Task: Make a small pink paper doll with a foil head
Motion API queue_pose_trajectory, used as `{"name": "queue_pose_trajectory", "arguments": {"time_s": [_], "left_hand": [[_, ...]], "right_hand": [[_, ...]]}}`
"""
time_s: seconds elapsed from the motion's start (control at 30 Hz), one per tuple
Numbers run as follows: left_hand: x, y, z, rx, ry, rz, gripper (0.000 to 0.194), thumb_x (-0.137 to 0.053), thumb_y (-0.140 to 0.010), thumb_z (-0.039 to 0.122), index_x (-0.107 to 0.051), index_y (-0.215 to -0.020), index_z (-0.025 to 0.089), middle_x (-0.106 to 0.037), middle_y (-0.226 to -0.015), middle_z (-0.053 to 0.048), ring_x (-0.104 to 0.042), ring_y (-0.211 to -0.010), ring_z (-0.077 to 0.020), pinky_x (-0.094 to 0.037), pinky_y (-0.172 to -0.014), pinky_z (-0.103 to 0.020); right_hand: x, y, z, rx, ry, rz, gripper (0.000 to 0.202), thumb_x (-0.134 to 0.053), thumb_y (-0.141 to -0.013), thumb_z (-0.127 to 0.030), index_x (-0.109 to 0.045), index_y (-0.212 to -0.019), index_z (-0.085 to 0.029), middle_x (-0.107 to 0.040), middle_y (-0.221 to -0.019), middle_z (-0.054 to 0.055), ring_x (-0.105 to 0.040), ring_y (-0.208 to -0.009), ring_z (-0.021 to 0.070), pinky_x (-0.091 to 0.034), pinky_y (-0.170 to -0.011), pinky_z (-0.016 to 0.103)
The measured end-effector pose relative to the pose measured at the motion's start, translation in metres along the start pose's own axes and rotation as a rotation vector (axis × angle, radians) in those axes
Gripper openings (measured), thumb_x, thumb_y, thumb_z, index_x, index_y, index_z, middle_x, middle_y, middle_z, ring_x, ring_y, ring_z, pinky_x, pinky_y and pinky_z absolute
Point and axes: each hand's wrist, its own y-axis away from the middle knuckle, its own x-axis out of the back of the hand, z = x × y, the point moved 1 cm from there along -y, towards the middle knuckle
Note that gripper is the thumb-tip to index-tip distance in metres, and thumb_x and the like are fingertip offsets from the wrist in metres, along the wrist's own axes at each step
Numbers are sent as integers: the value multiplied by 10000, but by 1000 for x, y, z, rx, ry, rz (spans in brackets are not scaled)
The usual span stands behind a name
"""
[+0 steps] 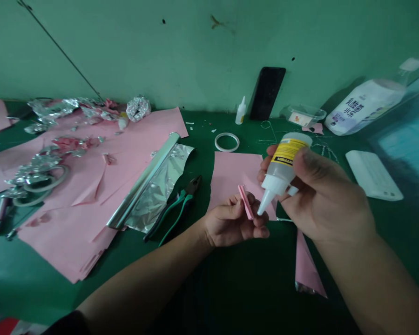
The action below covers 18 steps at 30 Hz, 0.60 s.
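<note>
Black phone (268, 93) leaning against green wall (195, 56); labelled bottle (365, 107) tilted near white slab (373, 176).

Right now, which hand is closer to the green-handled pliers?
Left. The left hand, holding a pink strip, is just right of the pliers; the right hand, holding a yellow-labelled bottle, is farther off to the right.

Green table (202, 149), pink paper (84, 223), pliers (185, 192)

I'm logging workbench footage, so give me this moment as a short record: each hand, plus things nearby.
Left hand: holds a folded pink strip
Right hand: grips a yellow-labelled bottle, nozzle angled down near the strip
To the left: foil roll, green-handled pliers
Further back: white ring; phone propped against the wall
</note>
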Motion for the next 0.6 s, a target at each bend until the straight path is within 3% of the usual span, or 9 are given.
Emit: {"name": "queue_pose_trajectory", "arguments": {"time_s": [0.27, 0.6], "left_hand": [[-1, 0, 1, 9, -3, 8, 303, -887, -639, 328, -641, -711, 167, -479, -659, 13, -471, -693, -133, -422, -680, -295], [-2, 0, 1, -9, -12, 10, 314, -884, -641, 337, -627, -675, 160, -475, -647, 15, -464, -682, -131, -421, -674, -295]], "right_hand": [[0, 4, 3, 42, 44, 52, 74, -770, -802, -309, -757, -810, -237, -680, -762, 5, -632, -658, 132, -545, -636, 292], [0, 4, 7, 19, 80, 34, 76, -751, -817, -334, -751, -775, -270, -676, -771, 11, -638, -683, 169, -533, -647, 335]]}}
